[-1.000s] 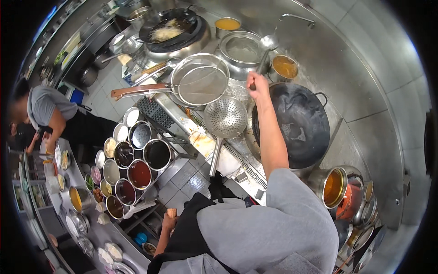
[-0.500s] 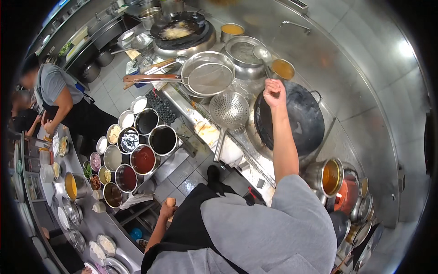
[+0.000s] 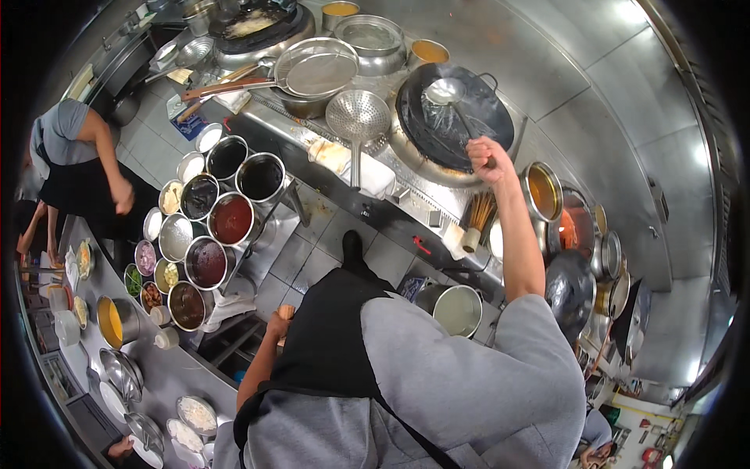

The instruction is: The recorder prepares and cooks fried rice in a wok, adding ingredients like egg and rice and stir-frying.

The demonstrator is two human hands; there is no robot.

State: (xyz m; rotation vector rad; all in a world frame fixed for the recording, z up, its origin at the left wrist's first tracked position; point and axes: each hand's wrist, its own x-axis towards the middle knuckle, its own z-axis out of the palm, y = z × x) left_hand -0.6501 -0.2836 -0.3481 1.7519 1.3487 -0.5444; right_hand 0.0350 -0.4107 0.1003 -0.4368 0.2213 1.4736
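Far left: deep round steel pot of red sauce [image 3: 252, 223], one in a cluster of sauce pots. Right of it and lower, left hand [image 3: 277, 324], fingers curled closed round a pale tan, wood-like piece [image 3: 287, 311] beside the black apron [image 3: 328, 332], well away from the stove.

Next, round perforated steel skimmer [image 3: 358, 116], near edge of the brushed steel stove counter [image 3: 535, 147], handle sticking out past that edge. Then large round black metal wok [image 3: 495, 116], set over a burner between the counter's near and far edges, loop handle toward the far edge. Round-bowled steel ladle [image 3: 446, 91] is over the wok, bowl inside its outline. Upright bundle of thin tan sticks [image 3: 480, 211] at the counter's near edge. Right hand [image 3: 490, 160] in a closed fist round the ladle's handle end, just off the wok's near rim. Steel pot of orange liquid [image 3: 561, 192] just right of the forearm.

To do it well: firm grip, loose wrist, bowl steady and clear of the rim, forearm off the pot.

Hidden: most of the wood-like piece, inside the fist. Can't tell whether the ladle is loaded or touching the wok, or what the shiny patch below it is.
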